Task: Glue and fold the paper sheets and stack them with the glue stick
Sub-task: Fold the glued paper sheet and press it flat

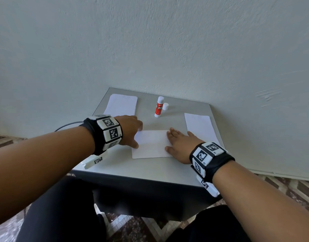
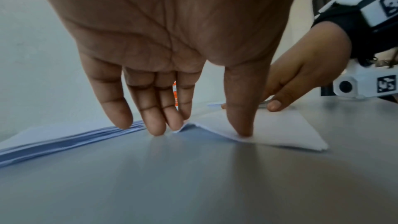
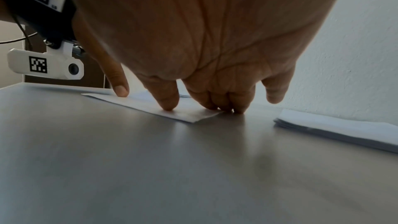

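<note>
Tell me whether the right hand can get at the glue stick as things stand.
Probably yes: the glue stick stands uncapped beyond the folded sheet, with bare table between. The right hand only presses that sheet and holds nothing.

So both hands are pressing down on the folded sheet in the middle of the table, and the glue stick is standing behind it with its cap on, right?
Not quite: the glue stick stands uncapped, its white cap sitting on the table beside it, as the head view shows. The rest holds: the left hand and right hand press the folded sheet mid-table.
</note>
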